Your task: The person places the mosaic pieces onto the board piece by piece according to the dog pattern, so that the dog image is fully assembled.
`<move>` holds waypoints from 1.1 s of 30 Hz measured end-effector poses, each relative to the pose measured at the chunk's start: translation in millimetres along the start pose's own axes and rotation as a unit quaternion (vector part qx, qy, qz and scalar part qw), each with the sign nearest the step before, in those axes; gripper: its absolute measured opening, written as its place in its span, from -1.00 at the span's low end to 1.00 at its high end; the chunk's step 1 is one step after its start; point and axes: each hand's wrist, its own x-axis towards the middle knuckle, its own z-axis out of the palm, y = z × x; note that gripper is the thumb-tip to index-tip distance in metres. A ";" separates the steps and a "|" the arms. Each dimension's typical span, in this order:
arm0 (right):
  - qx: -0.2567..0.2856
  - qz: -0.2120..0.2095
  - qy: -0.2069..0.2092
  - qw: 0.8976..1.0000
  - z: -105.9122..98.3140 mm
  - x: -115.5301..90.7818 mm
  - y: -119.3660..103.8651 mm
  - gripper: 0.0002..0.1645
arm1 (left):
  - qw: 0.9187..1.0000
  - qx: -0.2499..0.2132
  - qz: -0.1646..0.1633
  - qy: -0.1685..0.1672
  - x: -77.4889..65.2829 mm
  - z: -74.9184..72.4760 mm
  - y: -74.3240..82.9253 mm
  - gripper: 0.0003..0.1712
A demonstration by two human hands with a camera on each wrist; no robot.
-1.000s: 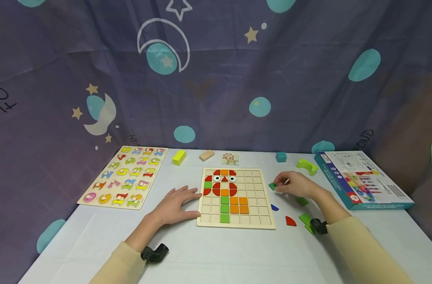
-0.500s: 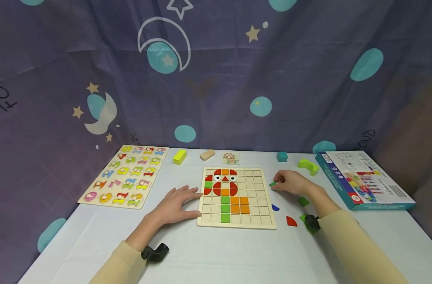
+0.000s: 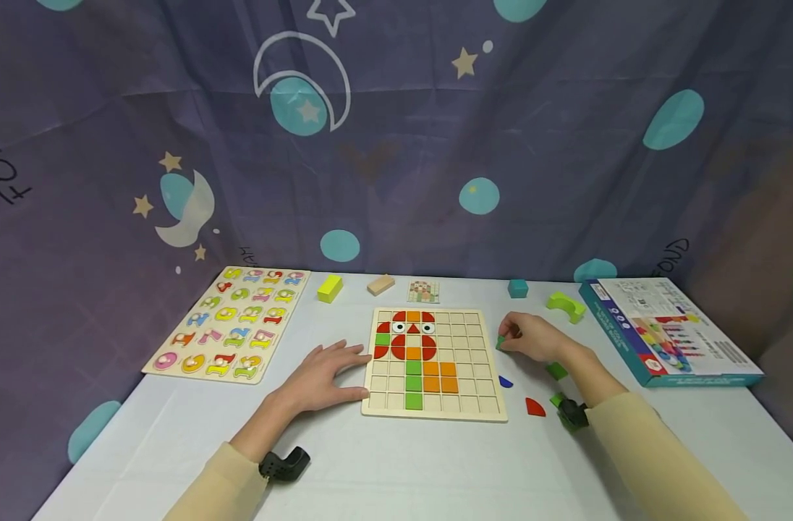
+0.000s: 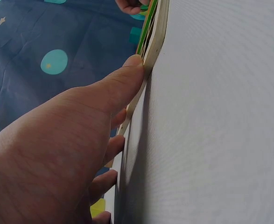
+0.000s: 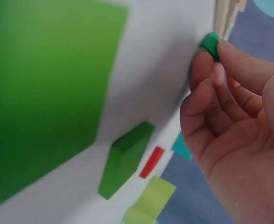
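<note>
My right hand point(image 3: 535, 339) pinches a small dark green puzzle piece point(image 5: 211, 45) between thumb and forefinger, just right of the wooden grid board point(image 3: 477, 363). In the right wrist view the other fingers curl in toward the palm. Left of the board lies my left hand point(image 3: 325, 378), fingers spread; its thumb and fingertips touch the board's edge, as the left wrist view shows. Red, orange and green pieces fill part of the grid, with two round eyes near the top. Beside the board are a blue half-round piece point(image 3: 506, 381) and a red quarter-round piece point(image 3: 535, 407).
More green pieces point(image 3: 556, 370) lie under my right forearm. A number board point(image 3: 201, 340) sits at left and a puzzle box point(image 3: 670, 333) at right. Along the back are yellow point(image 3: 329, 289), wooden point(image 3: 380, 284) and teal point(image 3: 517, 289) blocks, a picture card point(image 3: 423, 291) and a lime arch point(image 3: 566, 306).
The green piece in my right hand has turned from lying flat to a more upright tilt between the fingertips. My right hand has shifted only slightly, and the left stays at the board.
</note>
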 end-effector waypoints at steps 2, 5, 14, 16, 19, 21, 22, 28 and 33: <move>0.015 -0.007 0.000 1.000 1.0 -1.6 -2.4 -0.83 | 1.000 0.000 0.000 0.000 -0.1 -0.1 0.2 -0.23; 0.038 -0.025 -0.005 0.999 2.9 -4.8 -9.4 -0.84 | 1.000 0.001 0.001 0.000 -0.4 -0.4 0.4 -0.23; 0.042 -0.083 -0.041 0.995 16.8 -10.0 -38.8 -0.87 | 1.000 -0.003 -0.001 0.000 -1.1 0.7 -0.3 -0.23; 0.040 -0.090 -0.047 0.994 21.4 -9.3 -42.3 -0.87 | 1.000 -0.004 -0.001 0.000 -1.1 1.3 -0.6 -0.23; 0.036 -0.094 -0.056 0.993 28.0 -7.6 -45.9 -0.88 | 1.000 -0.005 -0.002 0.001 -0.9 2.0 -0.8 -0.23; 0.032 -0.092 -0.059 0.994 31.4 -6.8 -48.3 -0.87 | 1.000 -0.005 -0.002 0.001 -0.8 2.2 -0.9 -0.23; 0.029 -0.091 -0.060 0.994 32.8 -6.6 -49.3 -0.87 | 1.000 -0.004 -0.002 0.001 -0.8 2.3 -0.9 -0.23; 0.002 -0.092 -0.062 0.994 37.4 -5.6 -55.1 -0.88 | 1.000 -0.004 -0.001 0.002 -0.7 2.5 -1.1 -0.23; -0.010 -0.094 -0.066 0.993 38.5 -5.8 -57.5 -0.88 | 1.000 -0.004 0.000 0.003 -0.4 2.2 -1.3 -0.23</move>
